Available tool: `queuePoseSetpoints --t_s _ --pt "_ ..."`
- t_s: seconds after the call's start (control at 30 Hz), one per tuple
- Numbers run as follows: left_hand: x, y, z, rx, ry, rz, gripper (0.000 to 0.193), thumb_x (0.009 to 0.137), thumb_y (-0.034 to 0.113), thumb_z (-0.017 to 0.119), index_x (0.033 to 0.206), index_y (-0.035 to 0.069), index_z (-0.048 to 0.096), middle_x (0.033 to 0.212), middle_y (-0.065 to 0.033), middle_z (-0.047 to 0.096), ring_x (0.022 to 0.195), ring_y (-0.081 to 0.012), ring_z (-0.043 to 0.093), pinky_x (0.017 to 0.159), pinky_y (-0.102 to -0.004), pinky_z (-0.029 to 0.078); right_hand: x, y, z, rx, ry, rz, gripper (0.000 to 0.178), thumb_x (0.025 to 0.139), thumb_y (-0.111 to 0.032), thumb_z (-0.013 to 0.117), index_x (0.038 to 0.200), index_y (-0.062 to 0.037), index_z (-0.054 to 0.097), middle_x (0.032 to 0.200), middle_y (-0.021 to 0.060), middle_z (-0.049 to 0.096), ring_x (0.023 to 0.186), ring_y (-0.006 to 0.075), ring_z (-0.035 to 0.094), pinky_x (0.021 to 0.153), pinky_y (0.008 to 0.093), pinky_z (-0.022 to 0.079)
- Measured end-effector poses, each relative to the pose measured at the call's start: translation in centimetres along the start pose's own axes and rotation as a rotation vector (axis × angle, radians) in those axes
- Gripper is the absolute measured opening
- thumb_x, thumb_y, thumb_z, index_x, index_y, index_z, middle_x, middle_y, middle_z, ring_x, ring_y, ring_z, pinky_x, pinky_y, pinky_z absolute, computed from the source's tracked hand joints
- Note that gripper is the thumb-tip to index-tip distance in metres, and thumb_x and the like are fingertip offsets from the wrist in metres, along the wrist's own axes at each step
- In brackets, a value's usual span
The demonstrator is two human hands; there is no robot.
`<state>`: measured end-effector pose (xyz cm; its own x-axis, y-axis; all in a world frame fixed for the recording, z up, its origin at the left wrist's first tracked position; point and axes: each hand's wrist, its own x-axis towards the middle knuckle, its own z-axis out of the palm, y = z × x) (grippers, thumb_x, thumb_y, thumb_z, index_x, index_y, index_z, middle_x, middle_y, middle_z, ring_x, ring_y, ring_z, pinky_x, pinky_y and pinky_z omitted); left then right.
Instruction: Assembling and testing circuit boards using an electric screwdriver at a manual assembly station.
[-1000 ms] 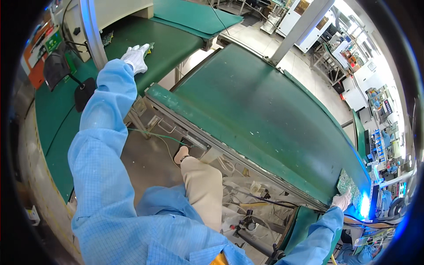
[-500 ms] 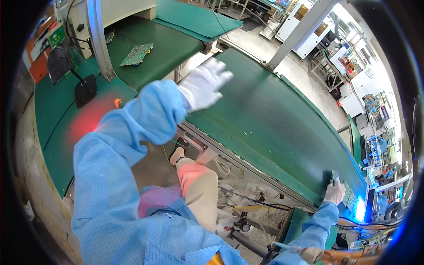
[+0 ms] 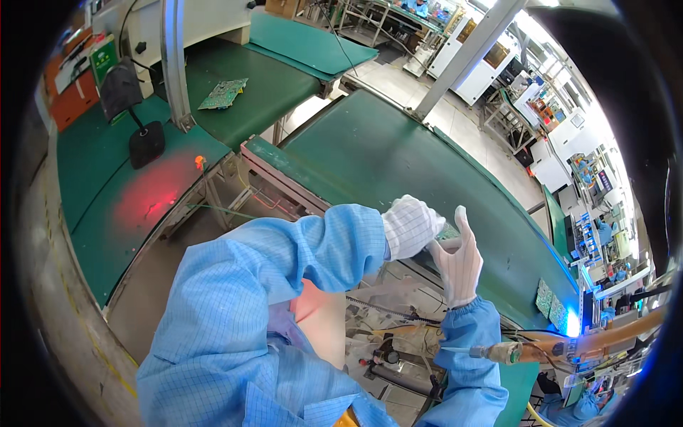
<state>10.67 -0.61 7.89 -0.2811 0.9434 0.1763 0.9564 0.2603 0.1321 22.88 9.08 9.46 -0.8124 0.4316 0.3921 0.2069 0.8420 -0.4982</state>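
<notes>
In front of me, over the near part of the green conveyor belt (image 3: pixel 384 156), my white-gloved hands come together. My left hand (image 3: pixel 410 228) is closed around a small green circuit board (image 3: pixel 448 233), mostly covered by the gloves. Close against its right side is my right hand (image 3: pixel 459 267), thumb and forefinger spread apart with the board's visible part between them. Farther right, more green circuit boards (image 3: pixel 551 302) lie on the belt beside a bright blue light.
Another circuit board (image 3: pixel 224 94) rests on the far-left green surface. A black stand (image 3: pixel 146 144) and a red light patch (image 3: pixel 153 199) are on the left table. A metal post (image 3: pixel 462 64) rises behind the belt. An orange-brown arm-like fixture (image 3: pixel 548 350) juts in at lower right.
My right hand has come back left from the belt's far right end, bringing a board. My left hand has swung down and right to meet it and closed on the board.
</notes>
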Motion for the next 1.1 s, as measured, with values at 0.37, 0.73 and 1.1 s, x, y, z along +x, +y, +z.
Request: queuePoseSetpoints --t_s 0.37,0.73,1.1 --pt "-6.8 -6.8 0.0 -1.506 0.15 -0.367 0.044 0.086 0.021 0.07 0.125 0.004 0.059 0.107 -0.0076 0.068 0.093 -0.0181 0.065 0.081 -0.0308 0.052 -4.3 2.2 -9.1 1.058 -0.108 0.343 0.085 0.092 -0.061 0.046 0.145 0.0032 0.03 0.109 0.0171 0.058 0.076 0.0213 0.061 0.069 0.0331 0.053" --pt "-22.3 -11.0 -0.2 -2.154 0.566 -0.301 0.043 0.096 0.009 0.055 0.136 -0.002 0.043 0.128 -0.0148 0.058 0.115 -0.0257 0.059 0.097 -0.0384 0.05 -14.9 1.1 -12.8 1.325 0.053 -0.1 0.105 0.08 -0.054 0.068 0.154 -0.0095 0.007 0.099 0.0085 0.046 0.078 0.0207 0.049 0.067 0.0348 0.042" --pt "-35.0 -13.1 -3.7 -1.967 0.959 -0.498 0.046 0.094 0.009 0.058 0.137 -0.001 0.043 0.127 -0.0164 0.058 0.113 -0.0294 0.061 0.093 -0.0425 0.053 -13.1 -7.1 -8.7 1.096 0.254 -0.052 0.071 0.1 -0.042 0.044 0.152 -0.0072 0.012 0.101 0.01 0.054 0.064 0.0124 0.047 0.036 0.0197 0.036"
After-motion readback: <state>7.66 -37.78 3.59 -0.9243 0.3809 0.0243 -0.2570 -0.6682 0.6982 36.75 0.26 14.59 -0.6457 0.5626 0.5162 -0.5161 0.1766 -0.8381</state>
